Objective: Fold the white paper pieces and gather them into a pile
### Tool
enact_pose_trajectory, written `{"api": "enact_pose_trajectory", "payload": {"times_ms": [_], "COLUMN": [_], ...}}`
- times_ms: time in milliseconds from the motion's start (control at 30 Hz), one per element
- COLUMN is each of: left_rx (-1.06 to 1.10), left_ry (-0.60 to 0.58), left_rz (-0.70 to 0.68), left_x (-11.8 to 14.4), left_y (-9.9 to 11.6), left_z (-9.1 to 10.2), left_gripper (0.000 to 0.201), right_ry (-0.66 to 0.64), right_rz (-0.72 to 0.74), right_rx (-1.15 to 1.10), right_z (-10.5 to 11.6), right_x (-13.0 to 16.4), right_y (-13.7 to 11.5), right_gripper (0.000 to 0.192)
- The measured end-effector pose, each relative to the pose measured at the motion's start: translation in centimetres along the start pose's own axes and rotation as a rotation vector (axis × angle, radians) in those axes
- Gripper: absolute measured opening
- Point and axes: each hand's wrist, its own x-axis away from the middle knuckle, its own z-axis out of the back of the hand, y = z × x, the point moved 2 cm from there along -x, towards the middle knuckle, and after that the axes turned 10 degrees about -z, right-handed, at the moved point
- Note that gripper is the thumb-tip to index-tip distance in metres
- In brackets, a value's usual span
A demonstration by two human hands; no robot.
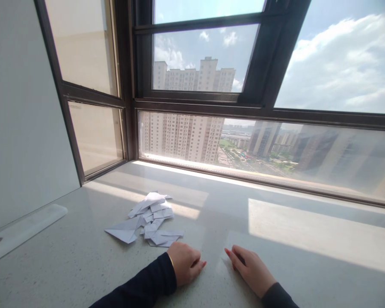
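Observation:
Low on the pale speckled windowsill (93,256), my left hand (188,263) rests in a loose fist, thumb pointing right, with nothing visible in it. Just beyond it lies a small heap of folded white paper pieces (155,214), some shaped into pointed forms. The nearest folded strip (167,237) ends close to my left knuckles. To the right, across a short gap, my right hand (252,267) lies on the sill with its fingers curled in and one fingertip pointing left. No object shows in it. Both wrists come out of dark sleeves.
A long white bar-shaped object (28,231) with a grey oval at one end lies along the left wall panel (25,107). Dark window frames (199,105) close off the far side and the left corner. Patches of sunlight fall across the sill.

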Motion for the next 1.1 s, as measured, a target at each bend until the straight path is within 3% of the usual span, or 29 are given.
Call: {"api": "enact_pose_trajectory", "payload": {"times_ms": [1100], "left_rx": [-0.023], "left_ry": [0.023], "left_rz": [0.027], "left_x": [0.03], "left_y": [0.11], "left_z": [0.03], "left_gripper": [0.036], "right_ry": [0.008], "right_rz": [-0.009], "right_rx": [-0.007], "right_z": [-0.08], "right_x": [-0.02], "right_y": [0.01], "right_gripper": [0.035]}}
